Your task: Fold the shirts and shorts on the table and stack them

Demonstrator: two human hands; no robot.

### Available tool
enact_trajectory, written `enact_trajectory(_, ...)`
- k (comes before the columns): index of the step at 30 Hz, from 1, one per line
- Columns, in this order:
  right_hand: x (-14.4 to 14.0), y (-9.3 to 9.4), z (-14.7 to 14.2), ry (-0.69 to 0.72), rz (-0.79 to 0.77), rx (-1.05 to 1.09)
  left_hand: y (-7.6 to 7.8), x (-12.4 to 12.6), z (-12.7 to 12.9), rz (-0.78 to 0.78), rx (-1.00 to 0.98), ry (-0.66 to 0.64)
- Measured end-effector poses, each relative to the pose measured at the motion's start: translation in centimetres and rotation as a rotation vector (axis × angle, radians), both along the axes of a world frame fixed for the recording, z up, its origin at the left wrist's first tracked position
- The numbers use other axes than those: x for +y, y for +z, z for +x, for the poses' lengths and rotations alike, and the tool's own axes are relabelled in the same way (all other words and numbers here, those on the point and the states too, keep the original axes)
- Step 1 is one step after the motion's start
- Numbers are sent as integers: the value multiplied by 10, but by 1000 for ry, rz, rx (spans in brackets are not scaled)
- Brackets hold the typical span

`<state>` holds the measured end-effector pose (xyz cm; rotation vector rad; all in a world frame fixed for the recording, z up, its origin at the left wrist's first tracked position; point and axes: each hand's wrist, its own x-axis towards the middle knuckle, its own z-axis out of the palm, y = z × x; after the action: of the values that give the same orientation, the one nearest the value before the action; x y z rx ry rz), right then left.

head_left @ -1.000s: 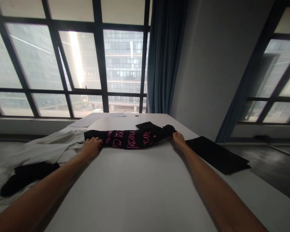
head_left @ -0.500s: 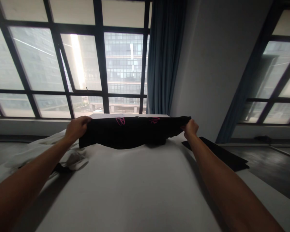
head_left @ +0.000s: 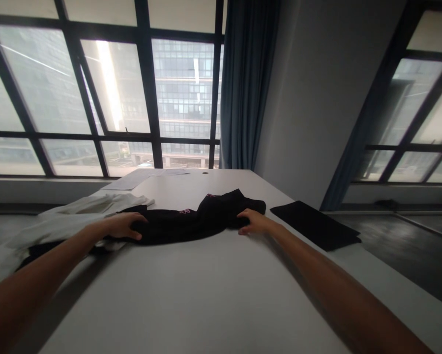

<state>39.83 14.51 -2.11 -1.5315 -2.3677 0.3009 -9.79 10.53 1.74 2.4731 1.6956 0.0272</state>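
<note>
Lowered from its raised, stretched hold half a second ago, the black garment (head_left: 184, 229) now lies slumped across the desk (head_left: 198, 295), soft and matte, with bits of pink lettering (head_left: 185, 211) showing. The left hand (head_left: 122, 225) touches its left end, the right hand (head_left: 256, 222) its right; on both, fingers stand loosely parted from the thumb. Rumpled white fabric (head_left: 64, 223) adjoins it at left; a flat, straight-edged black piece (head_left: 312, 223) lies along the right edge. Smooth desk surface runs from the garment's near edge toward the viewer.
</note>
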Motion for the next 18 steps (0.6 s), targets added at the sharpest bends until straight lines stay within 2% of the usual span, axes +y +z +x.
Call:
enact_trajectory(3,-6,-8,-13,-98,137,-49,-9,-8,2,68,-7,17)
enact_trajectory(5,-7,-1,-14,-120,182,7,-8,-12,3,134,-42,63)
enact_trajectory(7,-9,15,-8,-162,225,110,-1,-16,2,244,-110,114)
enact_trajectory(10,-18,53,8,-208,222,287,19,-20,-2,372,-231,165)
enact_trajectory(12,-30,82,20,-155,84,422,34,-24,-8,315,-294,162)
enact_trajectory(15,-52,117,34,1,-232,550,48,-30,-16,74,-360,58)
enact_trajectory(17,-63,126,37,108,-505,452,46,-33,-18,-85,-331,29)
enact_trajectory(18,-64,126,34,114,-634,347,44,-33,-17,-168,-282,33)
